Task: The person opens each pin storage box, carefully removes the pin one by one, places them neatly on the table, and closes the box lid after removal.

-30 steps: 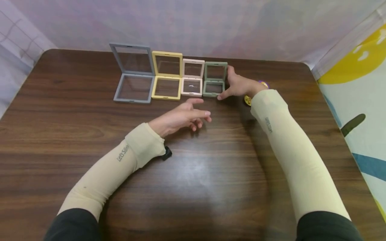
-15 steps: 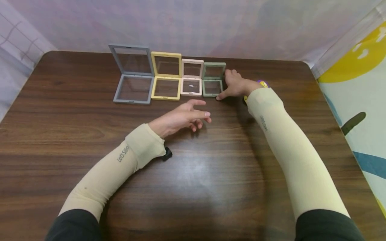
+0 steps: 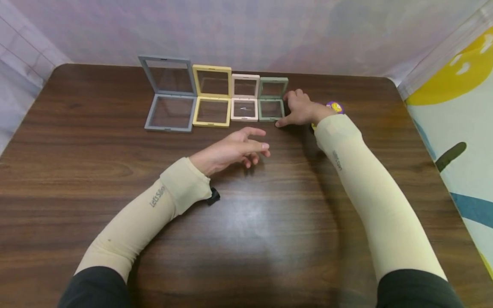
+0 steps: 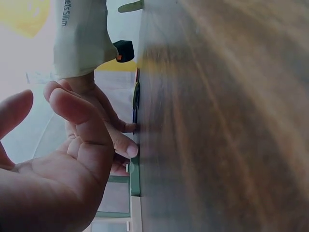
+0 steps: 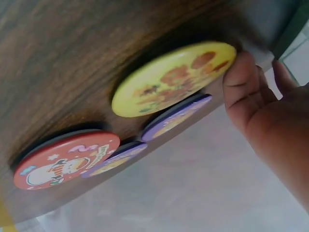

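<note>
My right hand (image 3: 302,108) is at the right side of a small green hinged display frame (image 3: 271,110), its thumb by the front corner and its fingers along the side. The frame's clear-windowed lid stands up behind its flat base. To its left, in a row, stand a pink frame (image 3: 244,119), a yellow frame (image 3: 212,124) and a larger grey-blue frame (image 3: 168,128), all opened alike. My left hand (image 3: 235,149) hovers in front of the row, palm turned inward, fingers loosely bent and holding nothing. The left wrist view shows the green frame (image 4: 135,179) beyond it.
Round badges lie beside my right wrist: a yellow one (image 5: 174,79), a red one (image 5: 67,159) and two purple ones, one purple badge (image 5: 176,118) behind the yellow. A pale curtain (image 3: 246,34) hangs along the back edge of the brown wooden table (image 3: 246,239).
My right fingers have come down from the green frame's upright lid to its lower side, and the frame has shifted slightly left against the pink one. My left hand has stayed nearly still.
</note>
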`<state>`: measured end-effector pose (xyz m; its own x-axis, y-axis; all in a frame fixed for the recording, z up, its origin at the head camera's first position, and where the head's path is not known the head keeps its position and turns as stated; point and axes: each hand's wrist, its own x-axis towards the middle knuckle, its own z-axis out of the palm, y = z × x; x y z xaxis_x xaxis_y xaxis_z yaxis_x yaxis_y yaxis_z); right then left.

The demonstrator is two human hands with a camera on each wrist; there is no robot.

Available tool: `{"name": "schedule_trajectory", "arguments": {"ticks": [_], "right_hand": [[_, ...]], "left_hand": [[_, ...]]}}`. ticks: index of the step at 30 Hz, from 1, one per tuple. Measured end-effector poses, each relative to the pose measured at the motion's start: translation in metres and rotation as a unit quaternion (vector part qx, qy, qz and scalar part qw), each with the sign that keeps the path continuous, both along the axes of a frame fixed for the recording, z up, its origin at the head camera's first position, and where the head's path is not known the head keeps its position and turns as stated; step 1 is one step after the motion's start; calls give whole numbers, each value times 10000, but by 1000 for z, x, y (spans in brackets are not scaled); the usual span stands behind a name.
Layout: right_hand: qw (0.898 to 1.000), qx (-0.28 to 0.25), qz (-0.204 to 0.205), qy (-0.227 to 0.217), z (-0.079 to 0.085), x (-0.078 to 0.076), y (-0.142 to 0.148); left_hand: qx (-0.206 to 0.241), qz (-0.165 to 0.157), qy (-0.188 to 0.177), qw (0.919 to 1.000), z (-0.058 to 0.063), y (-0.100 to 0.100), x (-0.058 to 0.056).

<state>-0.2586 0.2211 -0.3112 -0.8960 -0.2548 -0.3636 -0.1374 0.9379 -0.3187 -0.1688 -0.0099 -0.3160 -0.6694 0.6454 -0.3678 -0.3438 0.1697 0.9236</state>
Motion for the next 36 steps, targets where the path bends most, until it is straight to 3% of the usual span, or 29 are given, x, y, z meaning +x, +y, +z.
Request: {"name": "schedule_trajectory", "arguments": {"ticks": [4, 8, 13, 15, 16, 17, 18, 20, 21, 22, 23, 25, 27, 29, 31, 34, 36], "right_hand": [[9999, 8, 160, -29, 3, 7, 4], [9985, 368, 407, -56, 7, 23, 12], [9931, 752, 883, 180, 10, 44, 7], [9894, 850, 1072, 487, 11, 51, 2], [9873, 892, 1156, 619, 10, 54, -1], [9851, 930, 1234, 751, 10, 57, -3], [9824, 973, 1311, 904, 9, 60, -5], [9781, 1052, 1402, 1121, 6, 64, -9], [9773, 1069, 1412, 1165, 5, 66, -10], [9769, 1066, 1410, 1199, 3, 67, -11], [9771, 1055, 1384, 1228, 2, 67, -12], [9776, 1090, 1336, 1210, -1, 67, -15], [9788, 1087, 1300, 1147, -2, 66, -18], [9800, 1100, 1262, 1078, -3, 64, -22], [9804, 1114, 1243, 1049, -5, 63, -26], [9812, 1099, 1212, 1021, -10, 63, -31], [9814, 1092, 1212, 1010, -14, 63, -34]], "left_hand": [[-65, -171, 279, 9994, 1, 0, -1], [-294, -449, 1114, 9923, 8, 1, -6], [-759, -347, 2098, 9742, 28, 2, -17], [-1243, -389, 2731, 9531, 38, 4, -22], [-1653, -461, 3168, 9328, 43, 6, -25], [-2180, -577, 3663, 9027, 47, 8, -28], [-2752, -699, 4174, 8632, 52, 10, -31], [-3781, -865, 5008, 7738, 59, 14, -38], [-4168, -938, 5238, 7370, 62, 16, -42], [-4457, -996, 5397, 7072, 64, 18, -46], [-4652, -1038, 5514, 6847, 66, 19, -51], [-4881, -1059, 5632, 6582, 67, 22, -60], [-5091, -1120, 5609, 6431, 66, 26, -69], [-5246, -1196, 5492, 6394, 65, 30, -78], [-5379, -1270, 5292, 6438, 62, 33, -85], [-5417, -1236, 5094, 6571, 56, 34, -94], [-5415, -1188, 5081, 6592, 52, 32, -97]]}}
